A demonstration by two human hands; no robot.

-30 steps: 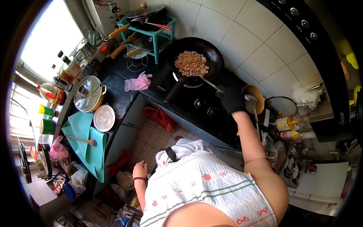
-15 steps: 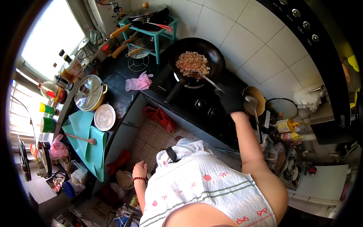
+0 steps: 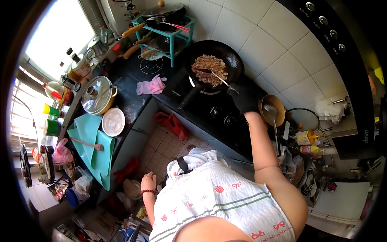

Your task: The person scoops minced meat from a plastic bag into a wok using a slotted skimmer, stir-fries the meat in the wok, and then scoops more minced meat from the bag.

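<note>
White bow-print garment (image 3: 205, 191), black glove (image 3: 244, 99), red bracelet (image 3: 148, 191).

lidded pot (image 3: 96, 94) beside white dish (image 3: 115, 133) | pink glove (image 3: 151, 85) | teal mat (image 3: 102, 163)

At upper centre, the food (image 3: 209, 67) is pinkish brown, the wok (image 3: 235, 60) black; the right hand (image 3: 244, 99) wears black. At lower centre, the white garment (image 3: 205, 201) bears red bows, strawberries and grey-green stripes. The mat (image 3: 86, 135) at left is teal.

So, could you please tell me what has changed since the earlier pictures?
The black-gloved right hand has moved toward the wok, taking the spatula farther in across the chopped food. Nothing was newly grasped or released. The left hand and wok stay as they were.
</note>
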